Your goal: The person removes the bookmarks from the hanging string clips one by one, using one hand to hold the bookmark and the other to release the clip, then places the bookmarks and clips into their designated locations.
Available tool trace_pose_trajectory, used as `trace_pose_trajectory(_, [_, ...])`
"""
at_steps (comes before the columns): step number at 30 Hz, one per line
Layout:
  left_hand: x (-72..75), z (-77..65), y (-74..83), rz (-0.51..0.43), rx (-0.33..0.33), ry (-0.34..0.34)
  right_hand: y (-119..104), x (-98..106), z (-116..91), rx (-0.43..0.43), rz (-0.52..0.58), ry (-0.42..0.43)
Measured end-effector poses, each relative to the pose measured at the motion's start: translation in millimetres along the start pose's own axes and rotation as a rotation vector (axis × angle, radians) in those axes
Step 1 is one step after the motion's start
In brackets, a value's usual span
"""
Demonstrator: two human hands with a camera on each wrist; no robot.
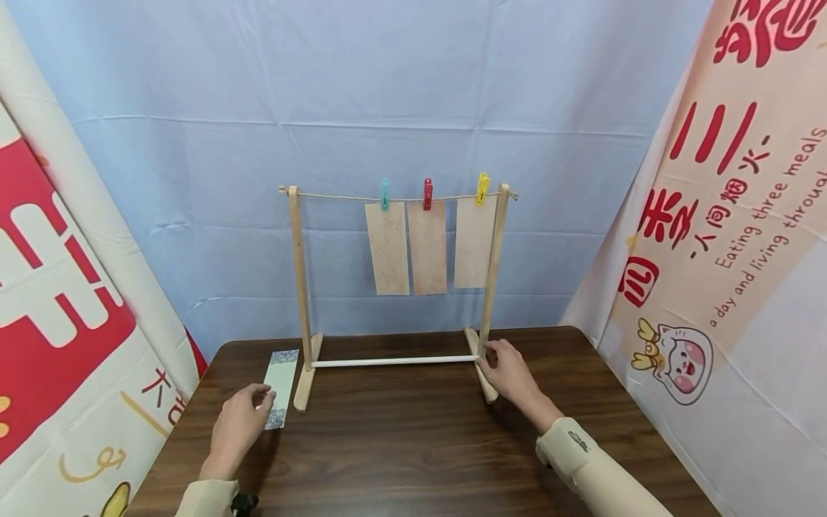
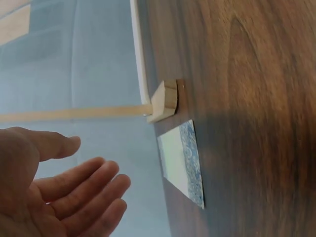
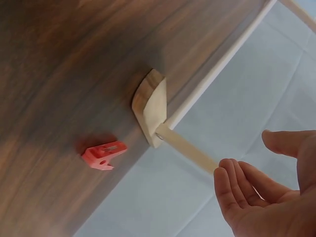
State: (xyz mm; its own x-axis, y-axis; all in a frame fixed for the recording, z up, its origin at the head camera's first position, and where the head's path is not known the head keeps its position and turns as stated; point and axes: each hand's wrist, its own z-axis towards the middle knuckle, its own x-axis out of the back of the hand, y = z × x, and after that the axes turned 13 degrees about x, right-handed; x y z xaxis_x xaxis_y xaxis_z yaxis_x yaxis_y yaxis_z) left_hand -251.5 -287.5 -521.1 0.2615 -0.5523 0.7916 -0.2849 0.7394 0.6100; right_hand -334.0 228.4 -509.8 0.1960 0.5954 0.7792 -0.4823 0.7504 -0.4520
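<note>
A bookmark-like paper strip (image 1: 281,384), pale green with blue patterned ends, lies on the table left of a wooden rack (image 1: 298,273). My left hand (image 1: 237,425) hovers beside the strip, fingers loosely bent and holding nothing. Near the foot of the rack's right post is my right hand (image 1: 513,375); the right wrist view shows its fingers relaxed and apart from the post. A red clothespin (image 3: 103,154) lies on the table beside that foot, hidden from the head view by the right hand or arm. Along the rack's string hang three paper strips (image 1: 427,248).
Blue (image 1: 385,194), red (image 1: 428,194) and yellow (image 1: 482,189) clothespins grip the hanging strips. A white rod (image 1: 394,361) joins the rack's feet low down. Cloth (image 1: 413,86) backs the brown table (image 1: 400,452), with printed banners (image 1: 723,237) at both sides.
</note>
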Motion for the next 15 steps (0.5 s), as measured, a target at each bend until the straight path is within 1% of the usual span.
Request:
trace_pose_trajectory(5, [-0.2, -2.6, 6.0, -0.027, -0.015, -0.009, -4.8, -0.1, 2.4, 0.023, 0.02, -0.004])
trace_pose_trajectory(11, [-0.5, -4.0, 11.0, -0.072, -0.057, -0.026, -11.4, -0.8, 7.8, 0.048, 0.019, 0.044])
trace_pose_trajectory(15, [-1.6, -5.5, 14.7, -0.107, -0.08, -0.033, -19.1, 0.3, 10.6, 0.046, 0.025, 0.05])
